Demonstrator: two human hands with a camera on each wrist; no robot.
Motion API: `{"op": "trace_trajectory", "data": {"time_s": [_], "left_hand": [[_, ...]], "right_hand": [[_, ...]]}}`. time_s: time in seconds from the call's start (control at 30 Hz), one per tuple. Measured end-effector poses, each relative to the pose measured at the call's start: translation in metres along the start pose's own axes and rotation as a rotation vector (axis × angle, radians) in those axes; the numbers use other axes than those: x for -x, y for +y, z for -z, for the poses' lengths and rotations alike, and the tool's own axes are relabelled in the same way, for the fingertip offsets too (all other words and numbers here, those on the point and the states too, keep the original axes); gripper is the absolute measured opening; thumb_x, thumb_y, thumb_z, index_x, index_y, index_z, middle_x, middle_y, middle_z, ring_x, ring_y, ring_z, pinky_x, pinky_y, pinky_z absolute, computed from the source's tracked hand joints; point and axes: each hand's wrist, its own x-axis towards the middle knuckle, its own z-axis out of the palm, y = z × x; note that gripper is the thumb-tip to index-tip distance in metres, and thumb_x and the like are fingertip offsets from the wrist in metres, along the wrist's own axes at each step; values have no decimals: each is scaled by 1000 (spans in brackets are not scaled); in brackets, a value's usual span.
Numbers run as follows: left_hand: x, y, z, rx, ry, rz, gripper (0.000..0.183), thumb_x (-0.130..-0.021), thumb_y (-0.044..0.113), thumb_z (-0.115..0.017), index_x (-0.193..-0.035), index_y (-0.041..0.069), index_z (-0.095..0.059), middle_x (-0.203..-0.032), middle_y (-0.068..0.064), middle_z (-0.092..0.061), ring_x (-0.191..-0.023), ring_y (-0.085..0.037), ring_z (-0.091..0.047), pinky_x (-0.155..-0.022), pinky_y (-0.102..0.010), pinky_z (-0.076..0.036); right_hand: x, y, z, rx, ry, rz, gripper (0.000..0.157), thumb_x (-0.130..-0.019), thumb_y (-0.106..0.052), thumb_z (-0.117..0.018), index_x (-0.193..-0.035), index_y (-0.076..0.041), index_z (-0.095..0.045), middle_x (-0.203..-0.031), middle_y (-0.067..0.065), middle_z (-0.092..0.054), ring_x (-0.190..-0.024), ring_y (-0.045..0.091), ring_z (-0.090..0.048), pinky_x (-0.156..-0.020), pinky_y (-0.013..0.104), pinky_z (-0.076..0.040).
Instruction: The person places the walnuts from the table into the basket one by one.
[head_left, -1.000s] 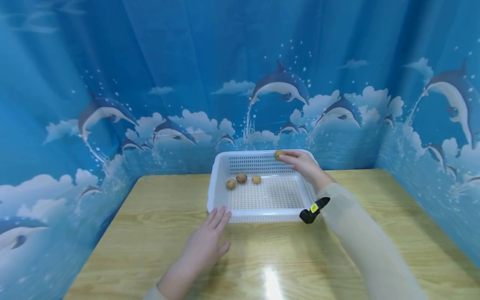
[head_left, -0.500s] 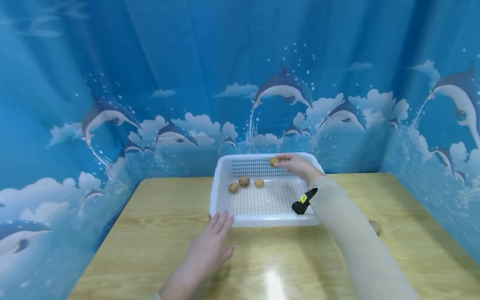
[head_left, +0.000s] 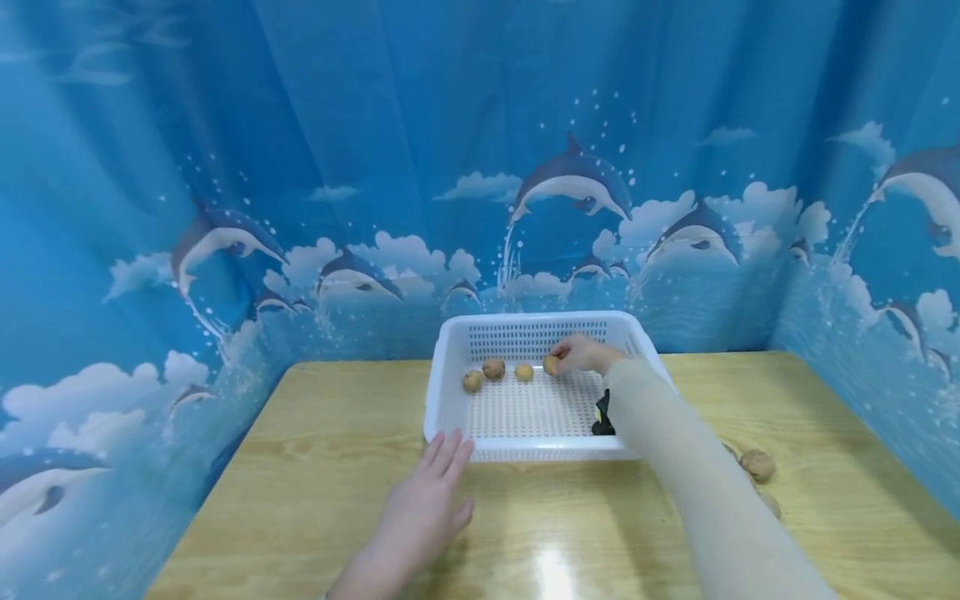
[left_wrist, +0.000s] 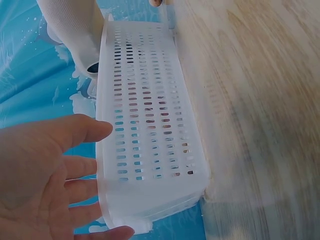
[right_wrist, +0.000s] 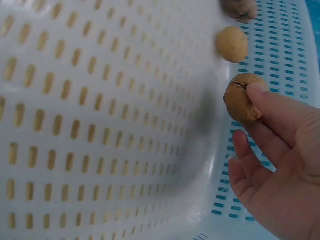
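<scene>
In the basket [head_left: 450, 367], right hand [head_left: 581, 354] pinches a walnut [head_left: 551, 364] low beside three others [head_left: 493, 368]; left hand [head_left: 423, 508], fingers straight, steadies the rim.

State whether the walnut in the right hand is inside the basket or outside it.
Inside: the right hand holds the walnut low over the white basket floor.

Scene was bright, evenly lit from overhead. Strong white glare patch sat on the table [head_left: 551, 571] near the front edge. Soft shadows fell under both arms. Head view bent at the edges. Left wrist view was overexposed, tabletop blurred; right wrist view's far end was soft.
</scene>
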Motion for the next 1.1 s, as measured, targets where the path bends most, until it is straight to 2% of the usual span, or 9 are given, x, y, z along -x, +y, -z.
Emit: {"op": "trace_trajectory", "data": {"time_s": [0.3, 0.4, 0.5, 0.63, 0.8, 0.93, 1.1], "left_hand": [[3, 3, 4, -8, 5, 7, 72, -78, 33, -72, -139, 6, -43, -145, -13, -37, -130, -34, -37, -78, -44, -54], [3, 3, 4, -8, 7, 3, 72, -78, 33, -72, -138, 5, -43, -144, -14, -37, -130, -34, -37, -83, -44, -52], [3, 3, 4, -7, 6, -2, 72, -79, 33, -72, -138, 5, -43, -145, -14, -37, -130, -34, -36, -85, -44, -51], [2, 3, 3, -6, 5, -1, 72, -78, 32, -72, -138, 5, -43, -145, -14, -37, -130, -35, -36, -84, -43, -52], [1, 3, 2, 18, 3, 4, 73, -78, 30, -73, -138, 4, -43, -145, -15, -36, -130, -35, -35, -81, -42, -53], [2, 0, 3, 20, -10, 15, 73, -78, 29, -73, -139, 4, -42, -146, -14, -35, -131, -35, -34, -78, -42, -54], [1, 0, 2, 21, -12, 2, 72, -79, 30, -73, -139, 5, -41, -146, -14, -34, -131, -35, -34, -84, -44, -51]], "right_hand": [[-5, -2, -10, 7, 12, 6, 38, -88, -12, -64, -125, -3, -58, -125, 15, -56, -119, 33, -48, -99, 50, -39], [-4, -2, -4, -14, 24, 8, 38, -90, -13, -61, -126, -5, -56, -128, 15, -54, -121, 34, -46, -100, 50, -38], [0, -4, 7, -96, 35, 50, 39, -92, -10, -57, -130, -1, -52, -132, 19, -50, -122, 35, -44, -101, 48, -38], [16, -13, 25, -172, 33, 85, 42, -95, -11, -51, -136, 0, -45, -137, 21, -44, -126, 36, -40, -103, 49, -36], [39, -18, 45, -183, 33, 62, 44, -97, -15, -50, -139, -5, -42, -141, 18, -41, -129, 35, -37, -105, 52, -32], [50, -18, 52, -185, 43, 71, 46, -96, -19, -53, -139, -6, -42, -141, 17, -41, -129, 34, -37, -105, 51, -32], [68, -18, 59, -185, 57, 89, 51, -94, -24, -56, -139, -5, -41, -142, 18, -40, -129, 35, -36, -105, 53, -32]]}}
